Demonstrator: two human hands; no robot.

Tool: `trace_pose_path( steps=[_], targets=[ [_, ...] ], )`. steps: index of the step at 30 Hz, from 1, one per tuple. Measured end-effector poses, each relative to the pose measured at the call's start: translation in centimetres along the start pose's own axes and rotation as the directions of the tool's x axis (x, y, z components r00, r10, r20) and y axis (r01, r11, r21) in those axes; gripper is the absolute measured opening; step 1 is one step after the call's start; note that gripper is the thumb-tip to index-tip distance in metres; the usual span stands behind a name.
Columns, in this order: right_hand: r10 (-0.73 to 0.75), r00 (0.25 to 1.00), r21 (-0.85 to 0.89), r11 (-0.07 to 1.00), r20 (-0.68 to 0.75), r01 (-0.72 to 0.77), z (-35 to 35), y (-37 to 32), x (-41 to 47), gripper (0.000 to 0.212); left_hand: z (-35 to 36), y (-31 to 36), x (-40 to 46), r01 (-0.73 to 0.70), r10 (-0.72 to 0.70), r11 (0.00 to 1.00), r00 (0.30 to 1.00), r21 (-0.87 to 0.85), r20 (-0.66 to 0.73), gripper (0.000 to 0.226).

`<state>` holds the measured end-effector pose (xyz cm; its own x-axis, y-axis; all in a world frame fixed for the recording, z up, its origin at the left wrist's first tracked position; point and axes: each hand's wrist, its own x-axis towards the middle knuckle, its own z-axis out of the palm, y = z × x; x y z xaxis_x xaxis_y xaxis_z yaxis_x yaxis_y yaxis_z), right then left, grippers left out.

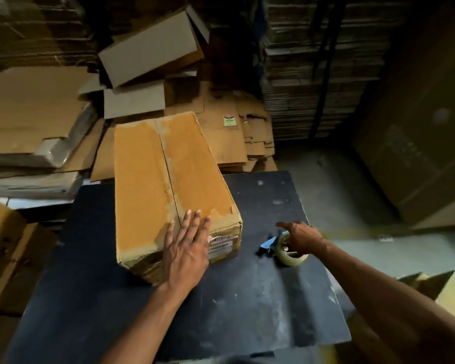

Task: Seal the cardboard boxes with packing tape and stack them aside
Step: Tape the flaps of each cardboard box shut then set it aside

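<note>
Dark, scuffed flat counter (221,311). Long brown cardboard box (168,179) with closed flaps, lying lengthwise from mid-counter out past the far edge. Left hand (185,248) flat and open, fingers spread over the box's near end beside a white label (221,245). Right hand (301,239) near the right edge, resting on a clear packing-tape dispenser (286,249); grip impossible to tell.

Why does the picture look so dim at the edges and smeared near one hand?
Head view: light falls mainly on the long tan cardboard box and dark tabletop, while the stacked flat cardboard behind sinks into shadow; the right hand over the clear tape roll is motion-blurred; the wide lens bends the edges.
</note>
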<state>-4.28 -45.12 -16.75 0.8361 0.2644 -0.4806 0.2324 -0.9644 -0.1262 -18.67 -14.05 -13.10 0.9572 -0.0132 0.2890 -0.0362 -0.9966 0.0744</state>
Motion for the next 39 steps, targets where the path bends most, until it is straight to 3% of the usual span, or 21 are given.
trace_pose_path(
  steps=[6,9,12,14,15,17,19,21,22,24,26,28,31,35,39],
  targets=[
    [-0.058,0.998,-0.104,0.993,-0.017,0.056,1.8,1.9,2.4,0.042,-0.2,0.3,0.1,0.018,-0.018,0.999,1.0,0.031,-0.004,0.053],
    [-0.064,0.997,-0.052,0.997,-0.043,0.062,3.0,2.6,2.4,0.032,-0.4,0.3,0.2,0.022,-0.023,1.0,0.999,-0.01,-0.041,0.05],
    [-0.062,0.998,-0.007,0.998,-0.028,0.062,4.0,3.5,1.0,0.028,-1.3,1.6,-0.6,-0.061,0.025,0.985,0.976,-0.159,-0.218,0.041],
    [-0.078,0.995,0.038,0.996,-0.06,0.081,4.9,4.0,-0.4,0.027,-1.9,3.6,-2.0,-0.041,-0.055,0.936,0.964,-0.349,-0.261,0.033],
    [-0.077,0.995,0.079,0.993,-0.069,0.082,5.6,4.4,-1.1,0.027,-2.1,4.9,-3.0,0.049,-0.16,0.873,0.969,-0.486,-0.19,0.028],
    [-0.074,0.993,0.187,0.978,-0.087,0.09,6.4,4.5,-3.0,0.028,-2.3,7.5,-4.4,0.372,-0.368,0.614,0.915,-0.696,0.165,0.013],
    [-0.105,0.985,0.285,0.948,-0.141,0.141,6.9,4.1,-4.8,0.031,-1.6,9.2,-5.0,0.694,-0.441,0.242,0.701,-0.678,0.561,0.019],
    [-0.149,0.967,0.349,0.912,-0.205,0.215,6.6,3.2,-6.6,0.029,-1.1,10.0,-5.1,0.867,-0.402,-0.04,0.442,-0.497,0.802,0.041],
    [-0.165,0.961,0.365,0.9,-0.222,0.239,6.1,2.6,-7.6,0.028,-0.9,10.2,-4.9,0.9,-0.365,-0.13,0.346,-0.415,0.865,0.052],
    [-0.211,0.944,0.386,0.873,-0.252,0.298,4.8,1.1,-9.3,0.026,-1.0,10.5,-4.3,0.913,-0.307,-0.218,0.271,-0.345,0.912,0.068],
    [-0.286,0.909,0.308,0.873,-0.304,0.378,3.6,-0.2,-10.6,0.028,-1.7,10.8,-3.0,0.883,-0.265,-0.304,0.282,-0.357,0.922,0.074],
    [-0.389,0.838,0.097,0.885,-0.382,0.456,2.5,-1.4,-11.3,0.034,-3.3,11.1,-1.4,0.83,-0.245,-0.393,0.321,-0.396,0.915,0.07],
    [-0.485,0.771,-0.105,0.866,-0.413,0.489,0.4,-2.9,-11.7,0.045,-5.6,11.0,0.1,0.785,-0.288,-0.416,0.365,-0.459,0.886,0.053],
    [-0.509,0.754,-0.087,0.847,-0.416,0.524,-2.7,-4.6,-11.4,0.061,-7.5,10.6,1.0,0.686,-0.372,-0.424,0.464,-0.592,0.804,0.034],
    [-0.572,0.693,-0.036,0.782,-0.439,0.622,-6.2,-6.4,-11.7,0.065,-9.0,9.3,1.5,0.567,-0.383,-0.581,0.442,-0.583,0.811,0.017]
  ],
)
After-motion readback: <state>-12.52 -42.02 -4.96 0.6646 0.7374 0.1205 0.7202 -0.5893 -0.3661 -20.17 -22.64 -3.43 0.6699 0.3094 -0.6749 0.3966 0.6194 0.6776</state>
